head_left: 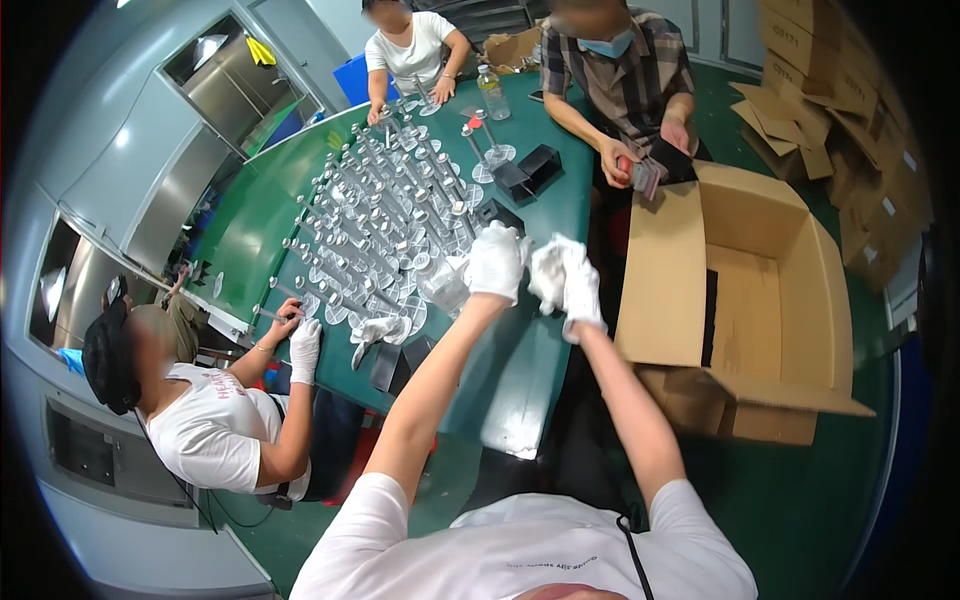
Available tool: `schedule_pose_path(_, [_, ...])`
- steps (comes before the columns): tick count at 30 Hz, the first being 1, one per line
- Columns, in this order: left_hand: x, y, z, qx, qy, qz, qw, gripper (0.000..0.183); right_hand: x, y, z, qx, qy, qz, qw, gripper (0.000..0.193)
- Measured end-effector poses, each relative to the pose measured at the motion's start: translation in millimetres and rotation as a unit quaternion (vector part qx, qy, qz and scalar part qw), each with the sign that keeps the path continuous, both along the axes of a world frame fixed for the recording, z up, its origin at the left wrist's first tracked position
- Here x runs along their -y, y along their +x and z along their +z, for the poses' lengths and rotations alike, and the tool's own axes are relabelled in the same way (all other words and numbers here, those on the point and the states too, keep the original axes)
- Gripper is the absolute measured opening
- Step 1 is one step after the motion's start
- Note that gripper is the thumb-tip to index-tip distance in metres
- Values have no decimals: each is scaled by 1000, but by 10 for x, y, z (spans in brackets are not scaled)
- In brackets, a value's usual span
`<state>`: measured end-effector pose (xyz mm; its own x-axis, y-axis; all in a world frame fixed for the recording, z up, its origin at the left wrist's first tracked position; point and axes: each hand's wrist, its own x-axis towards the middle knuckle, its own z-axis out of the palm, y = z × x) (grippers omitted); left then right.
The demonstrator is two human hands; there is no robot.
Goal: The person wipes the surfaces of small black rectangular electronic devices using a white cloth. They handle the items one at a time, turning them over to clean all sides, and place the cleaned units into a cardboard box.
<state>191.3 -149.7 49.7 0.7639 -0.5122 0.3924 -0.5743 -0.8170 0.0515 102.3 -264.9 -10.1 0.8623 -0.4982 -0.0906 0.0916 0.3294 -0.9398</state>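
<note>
My left hand [497,262], in a white glove, is closed at the table's right side. A clear plastic piece [443,284] shows beside it; whether the fingers grip this I cannot tell. My right hand [582,292], also gloved, is closed on a crumpled white cloth [547,270] just right of my left hand. Just beyond my left hand lies a black box [500,214]. Many grey rods with clear round discs [385,205] stand crowded on the green table [500,375] to the left. A loose white glove [380,332] lies near them.
Two open black boxes [530,174] and a bottle [493,93] stand farther back. An open carton [660,270] is at the right, below flattened cardboard [790,125]. One person works at the left, another at the far end; a third, far right, holds a black box.
</note>
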Motion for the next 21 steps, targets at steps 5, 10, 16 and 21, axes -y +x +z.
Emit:
schedule_pose_path(5, [867, 799, -529, 118, -4, 47, 992, 22, 1064, 1469, -161, 4, -98, 103, 990, 40])
schedule_pose_path(10, [846, 997, -573, 76, 7, 75, 994, 34, 1084, 2130, -101, 18, 9, 200, 980, 44])
schedule_pose_path(16, [562, 229, -394, 4, -125, 31, 992, 34, 944, 1453, 281, 38, 83, 218, 972, 21])
schedule_pose_path(21, [-319, -1002, -312, -321, -437, 13, 840, 21, 774, 251, 306, 90, 178, 176, 964, 38])
